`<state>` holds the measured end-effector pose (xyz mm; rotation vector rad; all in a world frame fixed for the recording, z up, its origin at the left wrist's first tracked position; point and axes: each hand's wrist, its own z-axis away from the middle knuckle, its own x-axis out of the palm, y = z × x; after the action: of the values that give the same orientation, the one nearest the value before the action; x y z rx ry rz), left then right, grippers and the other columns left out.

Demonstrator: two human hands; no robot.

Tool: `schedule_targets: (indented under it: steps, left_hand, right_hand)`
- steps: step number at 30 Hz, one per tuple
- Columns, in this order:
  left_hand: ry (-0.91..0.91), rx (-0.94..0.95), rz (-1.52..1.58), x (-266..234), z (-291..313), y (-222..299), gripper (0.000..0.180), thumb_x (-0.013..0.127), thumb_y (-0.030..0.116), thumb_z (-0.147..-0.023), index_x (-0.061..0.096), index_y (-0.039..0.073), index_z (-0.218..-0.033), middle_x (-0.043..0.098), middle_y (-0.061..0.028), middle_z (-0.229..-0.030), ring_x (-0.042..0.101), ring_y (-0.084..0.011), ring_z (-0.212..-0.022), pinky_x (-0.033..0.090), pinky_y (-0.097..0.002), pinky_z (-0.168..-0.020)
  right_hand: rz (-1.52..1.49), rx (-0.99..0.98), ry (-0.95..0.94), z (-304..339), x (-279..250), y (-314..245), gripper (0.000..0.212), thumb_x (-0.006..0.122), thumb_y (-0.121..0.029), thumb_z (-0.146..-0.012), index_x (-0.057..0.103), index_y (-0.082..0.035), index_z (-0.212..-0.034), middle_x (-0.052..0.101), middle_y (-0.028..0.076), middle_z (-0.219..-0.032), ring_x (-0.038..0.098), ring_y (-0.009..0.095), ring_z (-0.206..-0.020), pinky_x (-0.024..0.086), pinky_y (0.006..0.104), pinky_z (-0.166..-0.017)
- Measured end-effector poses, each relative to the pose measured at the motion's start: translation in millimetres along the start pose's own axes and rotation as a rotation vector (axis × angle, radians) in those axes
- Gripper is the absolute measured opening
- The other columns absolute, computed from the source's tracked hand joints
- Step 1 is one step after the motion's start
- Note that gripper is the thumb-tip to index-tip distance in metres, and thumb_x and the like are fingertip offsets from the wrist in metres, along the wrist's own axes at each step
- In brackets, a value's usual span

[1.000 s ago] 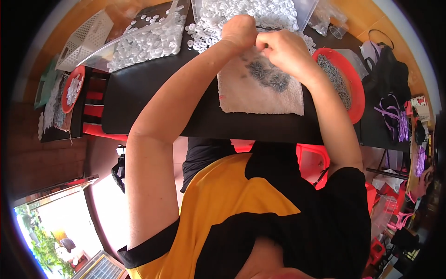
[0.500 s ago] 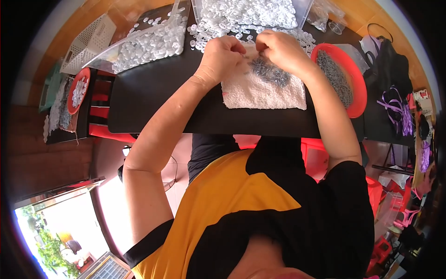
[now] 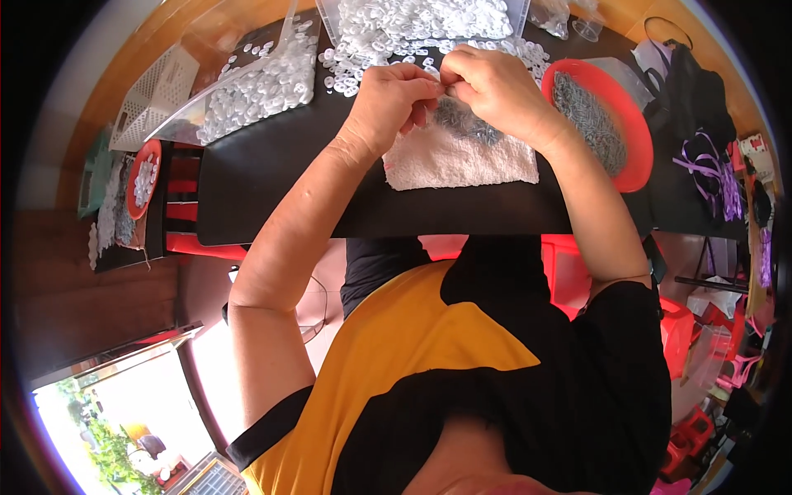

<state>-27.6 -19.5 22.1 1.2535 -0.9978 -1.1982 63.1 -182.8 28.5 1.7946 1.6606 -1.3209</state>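
My left hand and my right hand meet over the far part of a pale pink towel. Thumb and fingers of both are pinched together, the fingertips nearly touching. Whatever they hold is too small and too covered to make out. Partly behind my right hand, a pile of small grey metal pieces lies on the towel. Just beyond my fingers, small white plastic pieces, oval with holes, lie scattered on the black table.
A clear bin of white pieces stands at the back; another heap sits in a clear tray at left. On the right is a red bowl of grey metal pieces, with a black bag and purple ribbons beyond.
My hands have come together from a small gap, and their fingertips now meet. My right hand has moved left. The whole view has shifted slightly.
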Motion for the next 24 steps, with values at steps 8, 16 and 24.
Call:
schedule_targets:
  steps: [8, 16, 24]
  left_hand:
    - [0.081, -0.016, 0.155, -11, -4, 18, 0.013, 0.061, 0.01, -0.08, 0.067, -0.001, -0.08, 0.061, -0.0081, -0.068, 0.053, -0.013, -0.052, 0.038, -0.0247, -0.044]
    - [0.144, 0.05, -0.173, -18, 3, 6, 0.013, 0.067, 0.011, -0.082, 0.068, -0.001, -0.087, 0.061, -0.0032, -0.069, 0.052, -0.0083, -0.055, 0.038, -0.0221, -0.046]
    - [0.057, 0.297, -0.824, -15, -6, -23, 0.019, 0.074, 0.012, -0.076, 0.069, 0.0, -0.091, 0.065, -0.0054, -0.075, 0.059, -0.0108, -0.068, 0.05, -0.0259, -0.066]
  right_hand:
    - [-0.414, 0.017, 0.207, -4, 9, 0, 0.011, 0.062, -0.007, -0.079, 0.063, -0.003, -0.089, 0.064, 0.011, -0.076, 0.062, 0.025, -0.067, 0.048, 0.0328, -0.066]
    - [-0.684, 0.186, 0.196, 4, 6, 1, 0.006, 0.062, -0.002, -0.088, 0.062, -0.001, -0.094, 0.062, -0.002, -0.086, 0.057, 0.006, -0.081, 0.046, 0.022, -0.074]
    - [-0.457, 0.178, 0.04, 9, 12, 9, 0.003, 0.058, -0.004, -0.089, 0.056, -0.002, -0.09, 0.056, -0.001, -0.079, 0.051, 0.007, -0.074, 0.043, 0.0239, -0.068]
